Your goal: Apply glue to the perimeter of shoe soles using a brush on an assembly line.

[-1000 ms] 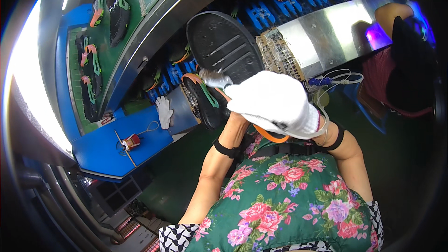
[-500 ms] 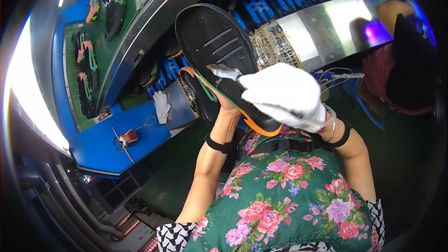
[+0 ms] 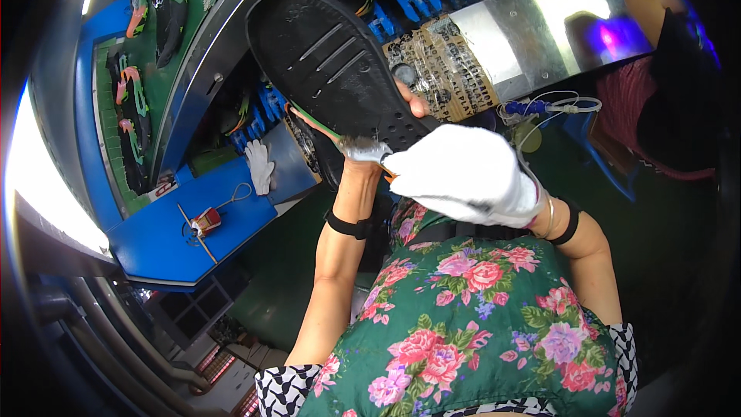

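Observation:
A black shoe sole (image 3: 328,58) with molded grooves and green-orange edging is held up in front of me. My bare left hand (image 3: 360,172) grips it from beneath, its fingertips curling round the right edge. In my right hand (image 3: 459,174), covered by a white glove, is a small brush (image 3: 363,147). Its bristles are at the sole's left edge, close to my left wrist. The brush handle is mostly hidden in the glove. Partly behind the sole, a second black piece (image 3: 324,156) shows; I cannot tell whether my left hand holds it too.
On the left, a blue table (image 3: 166,243) carries a red-and-white item (image 3: 207,221) and a white glove (image 3: 260,167). Shoe parts (image 3: 166,15) lie on a green conveyor beyond. Taped cardboard (image 3: 444,66) covers the metal ledge ahead, near blue racks (image 3: 417,0). Another person (image 3: 664,100) is at right.
The brush has moved from the sole's middle toward its left edge near my wrist. The sole has shifted left and up, and my left fingertips now show at its right edge.

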{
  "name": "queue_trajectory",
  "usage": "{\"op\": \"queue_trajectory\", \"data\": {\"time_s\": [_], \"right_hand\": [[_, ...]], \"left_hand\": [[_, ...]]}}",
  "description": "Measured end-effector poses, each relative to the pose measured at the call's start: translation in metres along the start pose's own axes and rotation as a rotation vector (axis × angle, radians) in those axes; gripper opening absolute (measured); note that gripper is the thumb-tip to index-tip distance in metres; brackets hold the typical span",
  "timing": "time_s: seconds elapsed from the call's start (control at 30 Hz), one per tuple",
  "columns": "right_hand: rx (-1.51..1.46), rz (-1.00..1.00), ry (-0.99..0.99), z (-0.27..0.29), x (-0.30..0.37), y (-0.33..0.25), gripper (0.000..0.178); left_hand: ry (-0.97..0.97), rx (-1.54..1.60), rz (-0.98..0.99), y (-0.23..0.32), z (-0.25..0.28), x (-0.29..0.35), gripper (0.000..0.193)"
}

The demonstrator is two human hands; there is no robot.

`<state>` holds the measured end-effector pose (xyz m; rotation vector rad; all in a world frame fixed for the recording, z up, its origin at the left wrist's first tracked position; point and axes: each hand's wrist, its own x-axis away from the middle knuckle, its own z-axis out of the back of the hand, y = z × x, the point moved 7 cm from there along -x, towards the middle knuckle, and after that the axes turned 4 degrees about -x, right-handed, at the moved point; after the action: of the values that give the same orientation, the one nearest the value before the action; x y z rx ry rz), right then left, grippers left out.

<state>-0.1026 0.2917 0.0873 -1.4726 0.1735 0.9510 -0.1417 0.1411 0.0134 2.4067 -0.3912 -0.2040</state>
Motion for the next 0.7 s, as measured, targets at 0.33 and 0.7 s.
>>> {"op": "queue_trajectory", "data": {"time_s": [0.33,0.7], "right_hand": [[-0.047,-0.051,0.038,0.008,0.005,-0.002,0.028],[-0.113,-0.172,0.108,0.022,0.01,0.009,0.028]], "left_hand": [[0.182,0.109,-0.126,0.008,0.029,0.005,0.133],[-0.146,-0.013,-0.325,0.033,0.001,-0.016,0.101]]}}
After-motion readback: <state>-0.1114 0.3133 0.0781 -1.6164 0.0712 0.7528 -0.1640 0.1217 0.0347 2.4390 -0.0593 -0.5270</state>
